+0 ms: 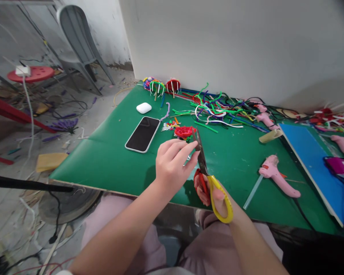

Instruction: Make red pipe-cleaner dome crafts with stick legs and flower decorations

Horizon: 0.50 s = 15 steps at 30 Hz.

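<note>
My right hand (215, 196) grips a pair of scissors (222, 206) by one red and one yellow handle loop, blades pointing up and away from me. The blades look closed or nearly so. Against the blades, my left hand (173, 162) has its thumb and fingers drawn together in a pinch; what is between them is too small to make out. Just beyond the left fingers lies a red ruffled piece (185, 131), partly hidden by the hand. Beside it is a small pile of coloured bits (172, 125).
A phone (143, 134) and a white earbud case (143, 108) lie left on the green table (103, 162). Pipe cleaners (209, 109) are heaped along the back. A pink glue gun (278, 175) with a glue stick lies right, beside a blue board (309, 152).
</note>
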Available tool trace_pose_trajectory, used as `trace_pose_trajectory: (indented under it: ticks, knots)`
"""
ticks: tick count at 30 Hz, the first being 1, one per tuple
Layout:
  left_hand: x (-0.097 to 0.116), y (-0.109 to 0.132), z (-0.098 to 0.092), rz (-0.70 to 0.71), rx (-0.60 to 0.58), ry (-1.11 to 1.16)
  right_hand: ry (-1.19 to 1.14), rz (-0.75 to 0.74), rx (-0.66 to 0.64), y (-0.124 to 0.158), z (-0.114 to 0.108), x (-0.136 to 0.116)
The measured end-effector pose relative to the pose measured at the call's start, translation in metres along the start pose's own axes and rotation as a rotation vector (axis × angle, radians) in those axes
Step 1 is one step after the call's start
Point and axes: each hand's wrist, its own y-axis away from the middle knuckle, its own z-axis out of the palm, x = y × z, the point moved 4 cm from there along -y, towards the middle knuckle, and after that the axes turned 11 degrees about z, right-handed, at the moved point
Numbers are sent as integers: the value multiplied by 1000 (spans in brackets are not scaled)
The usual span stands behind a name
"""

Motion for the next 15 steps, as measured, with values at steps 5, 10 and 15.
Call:
trace_pose_trajectory:
  ticks: [5,10,15]
  knots:
    - [1,-1,-1,10,20,-20,-16,42,-44,-6,-2,7]
    - [1,0,-1,4,20,-26,7,37,-8,-6,-2,7]
    - [2,-1,-1,11,38,-26,18,47,-14,-4,-2,3]
